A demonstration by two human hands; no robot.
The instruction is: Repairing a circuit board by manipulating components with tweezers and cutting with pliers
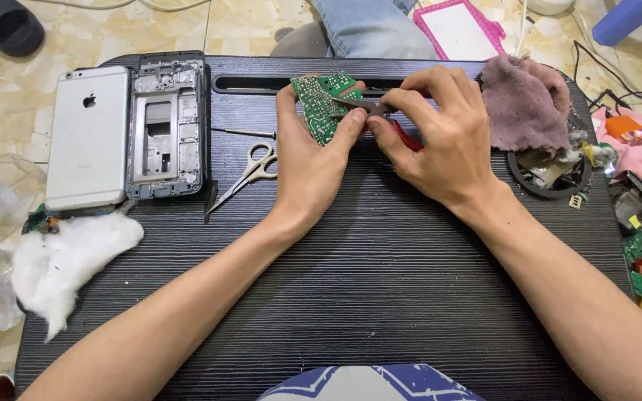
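Note:
My left hand (307, 160) holds a small green circuit board (319, 104) upright between thumb and fingers, above the far middle of the black lap table (380, 282). My right hand (432, 134) grips red-handled pliers (399, 128), whose metal jaws touch the board's right edge. Most of the pliers' handles are hidden inside the fist.
A silver phone back (88, 137) and a bare phone frame (166, 126) lie at the far left. Small scissors (250, 172) and a thin screwdriver (247, 133) rest beside them. White cotton (68, 256) sits at left. A mauve cloth (525, 100) and loose parts crowd the right.

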